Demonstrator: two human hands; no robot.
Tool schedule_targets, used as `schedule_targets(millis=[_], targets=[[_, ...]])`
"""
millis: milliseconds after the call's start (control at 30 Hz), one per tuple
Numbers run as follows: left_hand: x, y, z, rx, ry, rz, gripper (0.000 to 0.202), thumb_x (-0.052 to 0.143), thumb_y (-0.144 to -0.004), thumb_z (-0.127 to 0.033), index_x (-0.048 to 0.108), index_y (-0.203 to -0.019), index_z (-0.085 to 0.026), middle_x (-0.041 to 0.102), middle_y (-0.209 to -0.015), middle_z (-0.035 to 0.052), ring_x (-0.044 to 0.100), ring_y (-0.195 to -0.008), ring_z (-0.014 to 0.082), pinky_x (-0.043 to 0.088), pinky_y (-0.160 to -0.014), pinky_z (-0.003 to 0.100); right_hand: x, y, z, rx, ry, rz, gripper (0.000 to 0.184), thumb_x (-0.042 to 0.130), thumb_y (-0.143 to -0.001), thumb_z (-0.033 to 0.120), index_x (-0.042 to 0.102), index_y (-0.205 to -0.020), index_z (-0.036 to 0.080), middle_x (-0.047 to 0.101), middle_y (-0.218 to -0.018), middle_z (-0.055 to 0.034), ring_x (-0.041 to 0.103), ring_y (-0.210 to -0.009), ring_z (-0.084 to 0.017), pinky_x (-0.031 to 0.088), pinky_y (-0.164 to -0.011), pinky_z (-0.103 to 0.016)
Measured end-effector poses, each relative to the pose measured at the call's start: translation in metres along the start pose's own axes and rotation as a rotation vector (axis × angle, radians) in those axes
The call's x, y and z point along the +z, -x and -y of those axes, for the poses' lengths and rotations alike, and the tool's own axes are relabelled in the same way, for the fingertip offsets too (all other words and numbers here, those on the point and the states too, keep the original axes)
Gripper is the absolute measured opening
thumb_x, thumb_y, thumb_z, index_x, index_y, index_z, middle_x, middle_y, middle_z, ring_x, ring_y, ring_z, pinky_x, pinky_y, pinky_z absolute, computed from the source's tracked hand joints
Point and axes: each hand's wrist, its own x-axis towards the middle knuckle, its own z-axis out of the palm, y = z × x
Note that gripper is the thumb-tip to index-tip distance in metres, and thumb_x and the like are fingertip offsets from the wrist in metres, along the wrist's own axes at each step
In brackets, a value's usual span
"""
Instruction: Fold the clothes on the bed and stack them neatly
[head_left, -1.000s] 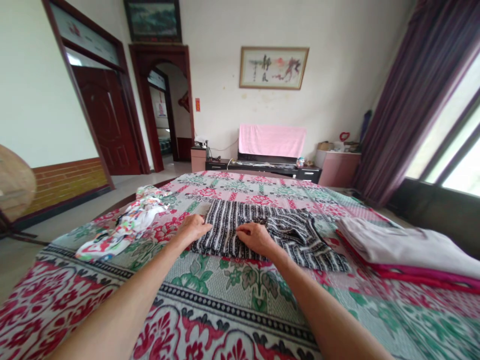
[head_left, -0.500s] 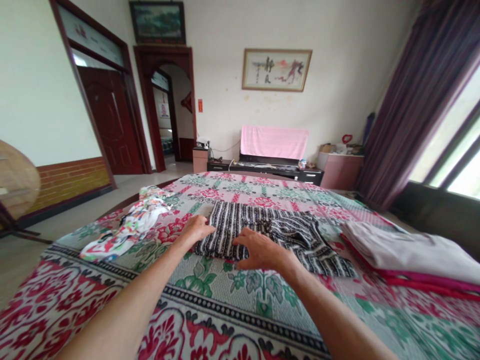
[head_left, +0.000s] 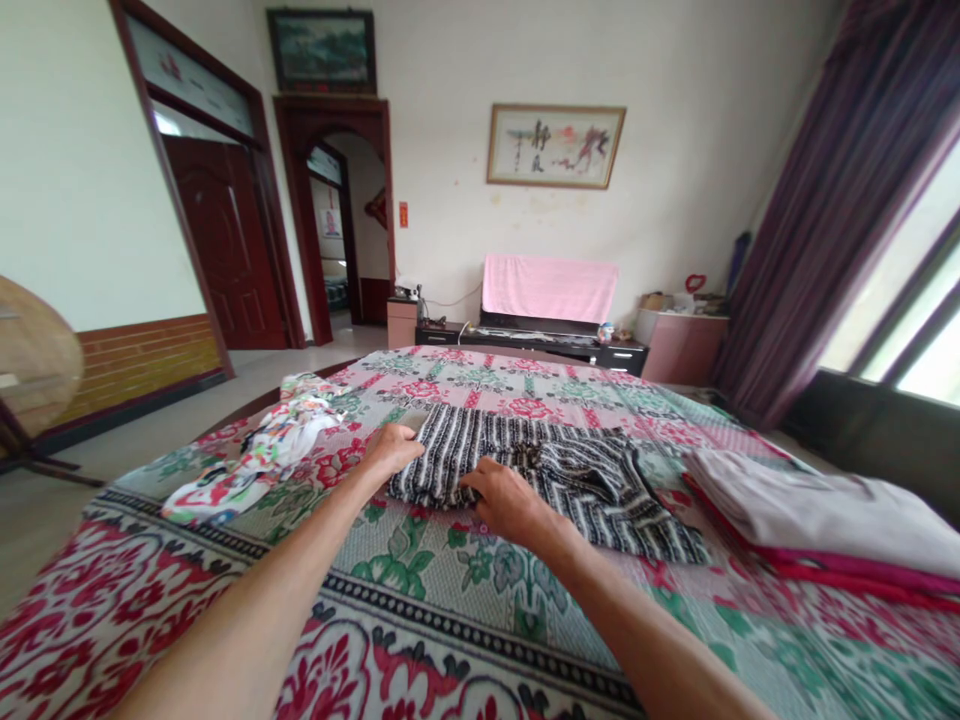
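Note:
A black-and-white striped garment [head_left: 547, 470] lies spread across the floral bedspread [head_left: 465, 590]. My left hand [head_left: 394, 447] rests on the garment's left edge, fingers curled over the cloth. At the near hem sits my right hand [head_left: 506, 497], its fingers bent and pinching the fabric. Both forearms reach in from the bottom of the view.
A crumpled multicoloured cloth [head_left: 259, 455] lies to the left on the bed. A folded pale garment [head_left: 810, 505] on a pink one sits at the right. Beyond the bed stand a low cabinet with a pink towel [head_left: 550, 287], doorways at the left and purple curtains [head_left: 832, 210] at the right.
My right hand has slid from on top of the striped garment back to its near hem and closed on it. The left hand has barely moved.

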Motion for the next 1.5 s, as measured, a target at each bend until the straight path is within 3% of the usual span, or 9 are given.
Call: schedule_targets(millis=[200, 467, 567, 667, 867, 1033, 1233, 1367, 1500], targets=[[-0.023, -0.009, 0.015, -0.034, -0.015, -0.003, 0.010, 0.055, -0.058, -0.026, 0.060, -0.055, -0.018, 0.039, -0.042, -0.0055, 0.041, -0.049, 0.0110, 0.025, -0.048, 0.023, -0.001, -0.011, 0.024, -0.004, -0.046, -0.042, 0.028, 0.045, -0.074, 0.009, 0.064, -0.094, 0.017, 0.056, -0.091, -0.0059, 0.055, -0.083, -0.015, 0.040, -0.073, -0.024], [-0.051, -0.008, 0.038, -0.076, 0.007, 0.043, 0.013, 0.057, -0.057, -0.026, 0.054, -0.047, -0.017, 0.036, -0.039, -0.0061, 0.038, -0.046, 0.0107, 0.021, -0.046, 0.023, 0.008, -0.014, 0.053, -0.037, -0.186, -0.087, 0.034, 0.040, -0.081, 0.008, 0.059, -0.107, 0.018, 0.056, -0.096, -0.0059, 0.056, -0.090, -0.015, 0.041, -0.079, -0.023], [-0.052, -0.002, 0.038, -0.123, 0.030, 0.088, 0.020, 0.062, -0.059, -0.031, 0.053, -0.046, -0.017, 0.040, -0.041, -0.0049, 0.041, -0.048, 0.0122, 0.025, -0.047, 0.024, 0.015, -0.011, 0.052, -0.059, -0.212, -0.083, 0.032, 0.042, -0.079, 0.008, 0.060, -0.104, 0.017, 0.055, -0.095, -0.0063, 0.055, -0.092, -0.015, 0.041, -0.081, -0.024], [-0.051, 0.003, 0.036, -0.181, 0.094, 0.039, 0.027, 0.066, -0.060, -0.039, 0.056, -0.048, -0.017, 0.049, -0.045, -0.0024, 0.047, -0.052, 0.0144, 0.030, -0.049, 0.025, 0.018, -0.008, 0.048, -0.108, -0.239, -0.109, 0.033, 0.045, -0.077, 0.010, 0.060, -0.105, 0.017, 0.054, -0.097, -0.0069, 0.053, -0.094, -0.016, 0.042, -0.084, -0.025], [-0.045, 0.000, 0.036, -0.249, 0.327, 0.045, 0.022, 0.071, -0.058, -0.036, 0.062, -0.057, -0.016, 0.061, -0.054, 0.0009, 0.055, -0.056, 0.0164, 0.037, -0.051, 0.025, 0.017, -0.006, 0.043, -0.166, -0.334, -0.134, 0.041, 0.052, -0.070, 0.012, 0.061, -0.110, 0.016, 0.059, -0.099, -0.0078, 0.054, -0.092, -0.018, 0.044, -0.083, -0.027], [-0.045, -0.008, 0.039, -0.186, 0.478, 0.131, 0.035, 0.075, -0.050, -0.046, 0.063, -0.063, -0.015, 0.062, -0.054, 0.0008, 0.058, -0.057, 0.0181, 0.039, -0.052, 0.026, 0.011, -0.012, 0.026, -0.037, -0.448, -0.249, 0.034, 0.052, -0.071, 0.011, 0.065, -0.102, 0.015, 0.065, -0.091, -0.0062, 0.058, -0.080, -0.015, 0.046, -0.078, -0.026], [-0.055, -0.004, 0.050, -0.242, 0.490, 0.304, 0.041, 0.074, -0.051, -0.053, 0.062, -0.068, -0.017, 0.058, -0.050, -0.0009, 0.051, -0.046, 0.0147, 0.035, -0.046, 0.026, 0.006, -0.071, -0.001, 0.164, -0.555, -0.301, 0.029, 0.049, -0.072, 0.010, 0.068, -0.092, 0.020, 0.069, -0.085, -0.0004, 0.060, -0.078, -0.014, 0.046, -0.077, -0.026], [-0.068, 0.002, 0.060, -0.347, 0.453, 0.452, 0.036, 0.076, -0.054, -0.048, 0.057, -0.065, -0.018, 0.049, -0.045, -0.0036, 0.042, -0.036, 0.0105, 0.030, -0.042, 0.024, 0.018, -0.127, 0.007, 0.279, -0.749, -0.240, 0.032, 0.053, -0.069, 0.007, 0.067, -0.094, 0.022, 0.069, -0.088, 0.0020, 0.061, -0.079, -0.013, 0.048, -0.073, -0.024], [-0.075, 0.006, 0.058, -0.270, 0.425, 0.494, 0.030, 0.076, -0.053, -0.040, 0.058, -0.064, -0.018, 0.053, -0.047, -0.0032, 0.044, -0.038, 0.0113, 0.032, -0.042, 0.025, 0.028, -0.163, 0.021, 0.376, -0.833, -0.094, 0.011, 0.056, -0.070, 0.010, 0.063, -0.069, 0.019, 0.061, -0.065, 0.0012, 0.059, -0.071, -0.014, 0.046, -0.066, -0.022]])
